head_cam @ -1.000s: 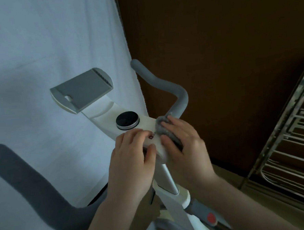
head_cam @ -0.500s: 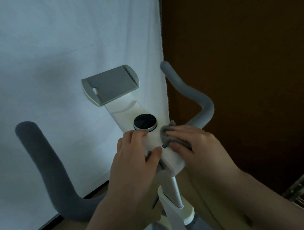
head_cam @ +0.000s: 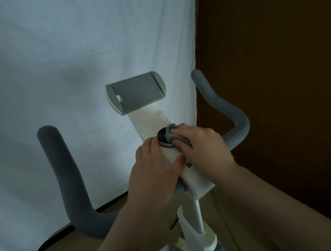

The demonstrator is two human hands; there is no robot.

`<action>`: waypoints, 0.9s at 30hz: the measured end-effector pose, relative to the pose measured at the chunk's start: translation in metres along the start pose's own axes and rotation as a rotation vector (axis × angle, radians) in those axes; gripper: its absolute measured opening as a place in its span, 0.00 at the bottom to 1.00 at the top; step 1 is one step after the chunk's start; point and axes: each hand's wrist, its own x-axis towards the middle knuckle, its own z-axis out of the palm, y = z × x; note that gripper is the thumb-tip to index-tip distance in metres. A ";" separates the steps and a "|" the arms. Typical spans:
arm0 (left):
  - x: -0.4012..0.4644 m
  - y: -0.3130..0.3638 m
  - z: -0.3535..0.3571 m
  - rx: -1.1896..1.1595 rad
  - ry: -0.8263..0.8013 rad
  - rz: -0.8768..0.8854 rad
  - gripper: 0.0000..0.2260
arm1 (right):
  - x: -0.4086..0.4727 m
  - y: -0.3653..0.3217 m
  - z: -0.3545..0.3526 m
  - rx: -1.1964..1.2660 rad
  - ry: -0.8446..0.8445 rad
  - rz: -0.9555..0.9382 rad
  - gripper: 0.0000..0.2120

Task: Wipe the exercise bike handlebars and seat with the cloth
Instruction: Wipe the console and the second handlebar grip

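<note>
The exercise bike's white centre console [head_cam: 194,174] runs up to a grey tablet holder [head_cam: 137,92]. Grey foam handlebars curve up on the left [head_cam: 64,170] and on the right [head_cam: 227,110]. My right hand [head_cam: 202,144] holds a small grey cloth [head_cam: 173,133] and presses it against the black round knob [head_cam: 162,136] on the console. My left hand [head_cam: 154,172] grips the console's left edge, thumb on top. The seat is out of view.
A white sheet [head_cam: 79,62] hangs behind the bike on the left. A dark brown wall [head_cam: 272,51] stands on the right. The bike's silver stem [head_cam: 197,218] and white frame drop toward the tan floor [head_cam: 75,247].
My right hand has slid the cloth up the console, from its lower end onto the black knob. The view has swung left, so the metal rack has left the frame.
</note>
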 end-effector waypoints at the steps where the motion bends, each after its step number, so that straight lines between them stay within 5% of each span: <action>1: 0.000 0.000 0.000 0.015 0.003 -0.003 0.35 | -0.001 0.004 -0.002 0.011 -0.006 -0.006 0.10; 8: 0.000 -0.001 0.002 0.000 0.022 -0.002 0.33 | 0.006 0.006 0.015 0.040 0.148 -0.024 0.07; 12: 0.001 -0.002 0.003 0.015 0.023 0.008 0.32 | 0.027 0.013 0.008 0.144 0.038 0.121 0.09; 15: 0.001 -0.001 0.001 0.019 -0.015 0.010 0.36 | 0.029 0.005 0.017 0.023 0.052 0.016 0.09; 23: 0.000 -0.003 -0.002 -0.044 -0.034 0.003 0.36 | 0.034 0.006 0.015 0.156 -0.102 -0.071 0.10; 27: 0.001 -0.004 -0.003 -0.093 -0.047 -0.010 0.35 | 0.042 0.010 0.013 0.238 -0.112 0.044 0.10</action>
